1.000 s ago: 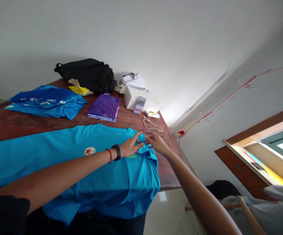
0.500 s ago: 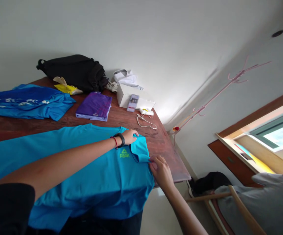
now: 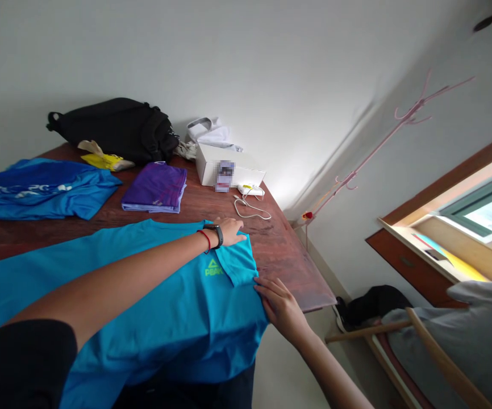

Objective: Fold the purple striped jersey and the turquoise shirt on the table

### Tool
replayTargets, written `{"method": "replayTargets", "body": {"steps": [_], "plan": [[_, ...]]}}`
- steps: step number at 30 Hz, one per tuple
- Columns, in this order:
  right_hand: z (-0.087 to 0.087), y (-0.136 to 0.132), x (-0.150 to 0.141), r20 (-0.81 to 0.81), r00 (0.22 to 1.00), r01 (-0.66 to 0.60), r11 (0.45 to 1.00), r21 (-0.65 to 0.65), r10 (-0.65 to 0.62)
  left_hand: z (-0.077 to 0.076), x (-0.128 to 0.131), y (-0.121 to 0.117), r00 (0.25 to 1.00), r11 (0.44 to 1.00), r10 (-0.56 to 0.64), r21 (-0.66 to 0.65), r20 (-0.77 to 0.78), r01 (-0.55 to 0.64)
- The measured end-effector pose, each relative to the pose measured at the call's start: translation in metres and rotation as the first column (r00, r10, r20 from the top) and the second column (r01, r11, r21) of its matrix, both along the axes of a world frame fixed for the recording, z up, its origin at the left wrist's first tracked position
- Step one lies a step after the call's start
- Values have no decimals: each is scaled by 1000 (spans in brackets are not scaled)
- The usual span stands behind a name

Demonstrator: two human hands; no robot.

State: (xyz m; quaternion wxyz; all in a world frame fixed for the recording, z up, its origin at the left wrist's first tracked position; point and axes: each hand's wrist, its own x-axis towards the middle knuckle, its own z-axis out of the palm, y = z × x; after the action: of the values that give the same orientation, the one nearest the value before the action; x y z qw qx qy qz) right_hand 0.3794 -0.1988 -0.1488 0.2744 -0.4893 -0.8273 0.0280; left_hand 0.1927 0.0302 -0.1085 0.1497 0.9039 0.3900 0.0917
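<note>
A bright blue T-shirt with a green chest logo lies spread over the table's near side, its lower part hanging over the edge towards me. Its sleeve is folded inward over the front, beside the logo. My left hand, with a black band and a red cord at the wrist, rests at the top of that sleeve, thumb and fingers apart. At the shirt's right edge, my right hand touches the sleeve's lower corner with outstretched fingertips, the thumb apart from them.
On the brown table are a folded purple garment, a blue garment, a black bag, a white box and a white cable. A pink coat stand and a wooden chair stand at right.
The folded sleeve now lies flatter against the shirt front. My left hand has gone from pinching the cloth to spread fingers; my right fingers have loosened at the corner.
</note>
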Motion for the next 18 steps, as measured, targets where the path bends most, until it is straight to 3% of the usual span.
{"method": "replayTargets", "body": {"steps": [5,10,14,18], "plan": [[-3,-7,-2,-10,1000,16,1000,6,-16,-12,23,9,999,998,-39,57,9,38],[-8,-9,-4,-55,996,70,998,2,-70,-27,27,12,989,990,-120,81,92,113],[-11,-12,-8,-99,991,93,996,0,-93,-36,24,9,987,994,-69,92,142,56],[-8,-13,-10,-116,989,88,996,-22,-90,-34,24,17,990,999,-32,38,138,27]]}}
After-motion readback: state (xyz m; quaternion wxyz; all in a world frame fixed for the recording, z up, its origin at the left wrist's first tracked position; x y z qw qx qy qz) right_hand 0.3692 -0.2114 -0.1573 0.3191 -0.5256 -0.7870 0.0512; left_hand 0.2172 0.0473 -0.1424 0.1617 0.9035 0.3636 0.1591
